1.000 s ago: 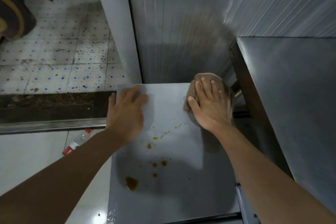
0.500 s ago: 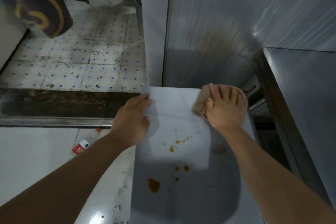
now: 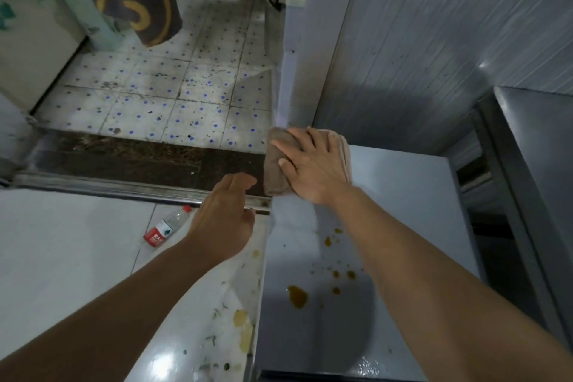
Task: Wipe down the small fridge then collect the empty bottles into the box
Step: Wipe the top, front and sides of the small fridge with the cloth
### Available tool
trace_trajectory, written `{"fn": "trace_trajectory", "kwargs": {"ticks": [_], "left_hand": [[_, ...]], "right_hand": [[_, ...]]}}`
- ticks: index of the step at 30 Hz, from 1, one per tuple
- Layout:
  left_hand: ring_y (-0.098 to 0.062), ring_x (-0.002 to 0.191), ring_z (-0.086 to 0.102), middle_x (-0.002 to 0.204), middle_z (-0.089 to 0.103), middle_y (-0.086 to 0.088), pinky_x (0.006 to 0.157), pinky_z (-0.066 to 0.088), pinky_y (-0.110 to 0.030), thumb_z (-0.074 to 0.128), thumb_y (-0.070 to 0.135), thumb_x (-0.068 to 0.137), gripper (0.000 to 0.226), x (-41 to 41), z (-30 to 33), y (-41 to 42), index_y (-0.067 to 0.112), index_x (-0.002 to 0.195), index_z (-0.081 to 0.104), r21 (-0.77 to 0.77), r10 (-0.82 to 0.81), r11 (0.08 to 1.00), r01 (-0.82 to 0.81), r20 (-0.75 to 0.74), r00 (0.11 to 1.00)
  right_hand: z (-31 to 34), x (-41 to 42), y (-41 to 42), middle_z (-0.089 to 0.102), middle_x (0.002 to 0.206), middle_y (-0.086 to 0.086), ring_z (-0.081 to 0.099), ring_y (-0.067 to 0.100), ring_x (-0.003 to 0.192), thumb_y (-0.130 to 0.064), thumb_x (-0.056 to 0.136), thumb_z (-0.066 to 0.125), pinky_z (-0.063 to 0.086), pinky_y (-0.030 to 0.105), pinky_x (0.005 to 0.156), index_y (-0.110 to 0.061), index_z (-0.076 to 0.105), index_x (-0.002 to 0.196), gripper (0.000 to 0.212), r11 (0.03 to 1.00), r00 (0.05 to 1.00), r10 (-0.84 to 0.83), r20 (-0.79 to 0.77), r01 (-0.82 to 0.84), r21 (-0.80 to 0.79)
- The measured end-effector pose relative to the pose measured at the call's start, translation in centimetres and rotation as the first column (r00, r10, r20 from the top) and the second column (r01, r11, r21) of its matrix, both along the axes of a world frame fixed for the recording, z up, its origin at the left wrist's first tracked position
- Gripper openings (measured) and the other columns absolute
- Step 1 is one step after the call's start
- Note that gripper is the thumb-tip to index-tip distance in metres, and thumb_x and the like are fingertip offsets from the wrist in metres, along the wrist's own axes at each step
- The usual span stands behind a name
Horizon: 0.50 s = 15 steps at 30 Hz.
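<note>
The small fridge's grey top fills the lower right, marked with brown spots and a larger brown blot. My right hand presses flat on a folded brown cloth at the top's far left corner. My left hand hovers just off the fridge's left edge, fingers loosely curled, holding nothing. An empty clear bottle with a red cap and red label lies on the white floor to the left, partly hidden by my left wrist.
A taller steel cabinet stands to the right. A ribbed metal wall rises behind the fridge. A dark threshold separates the white floor from dirty dotted tiles. Yellowish spills lie on the floor beside the fridge.
My right hand has slid the cloth from the far right part of the top to its far left corner. My left hand has come off the fridge top to beyond its left edge.
</note>
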State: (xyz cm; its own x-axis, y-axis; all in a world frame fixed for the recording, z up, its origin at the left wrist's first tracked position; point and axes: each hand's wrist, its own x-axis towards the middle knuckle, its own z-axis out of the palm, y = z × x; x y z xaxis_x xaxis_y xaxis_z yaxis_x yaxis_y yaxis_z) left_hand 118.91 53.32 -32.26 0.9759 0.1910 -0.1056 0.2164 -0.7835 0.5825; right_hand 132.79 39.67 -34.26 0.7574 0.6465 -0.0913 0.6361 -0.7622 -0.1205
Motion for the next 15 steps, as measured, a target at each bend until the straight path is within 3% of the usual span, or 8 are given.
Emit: {"fn": "trace_trajectory", "kwargs": {"ticks": [4,7,12,15], "left_hand": [[-0.025,0.114,0.051,0.125,0.05,-0.01,0.091,0.044,-0.036,0.061,0.001,0.081,0.051,-0.8,0.8,0.2,0.008,0.129,0.045,0.018,0.001,1.0,-0.001,0.017,1.0],[-0.027,0.115,0.05,0.127,0.049,-0.012,0.092,0.044,-0.036,0.06,-0.001,0.081,0.052,-1.2,1.2,0.2,0.008,0.13,0.044,0.018,-0.004,1.0,0.004,0.029,1.0],[-0.027,0.12,0.047,0.131,0.047,-0.011,0.096,0.042,-0.039,0.059,-0.002,0.08,0.057,-1.3,1.3,-0.8,0.008,0.134,0.042,-0.008,-0.047,0.999,0.048,0.073,0.996],[-0.028,0.119,0.047,0.129,0.05,-0.011,0.098,0.037,-0.038,0.059,-0.006,0.076,0.063,-0.9,0.9,-2.1,0.008,0.135,0.041,0.035,-0.086,0.996,0.082,0.112,0.99]], "right_hand": [[0.3,-5.4,-0.9,0.02,0.154,-0.006,0.002,0.029,0.144,-0.042,0.095,0.031,-0.001,0.052,0.116,-0.035,0.049,0.129,0.039,0.994,0.996,0.086,-0.011,-0.086,0.066],[-0.1,-11.4,-2.7,0.024,0.152,-0.006,0.007,0.028,0.145,-0.042,0.092,0.031,0.007,0.055,0.116,-0.036,0.051,0.121,0.036,0.988,0.99,0.144,0.011,-0.144,0.062],[0.0,-11.7,-5.7,0.018,0.157,-0.008,0.014,0.026,0.145,-0.051,0.093,0.029,0.009,0.049,0.117,-0.04,0.03,0.142,0.05,0.989,0.989,0.15,0.007,-0.15,0.0],[0.2,-6.3,-6.9,0.004,0.16,-0.007,0.002,0.025,0.147,-0.056,0.094,0.015,0.001,0.047,0.116,-0.04,0.008,0.149,0.058,0.994,0.998,-0.059,0.031,0.062,-0.092]]}}
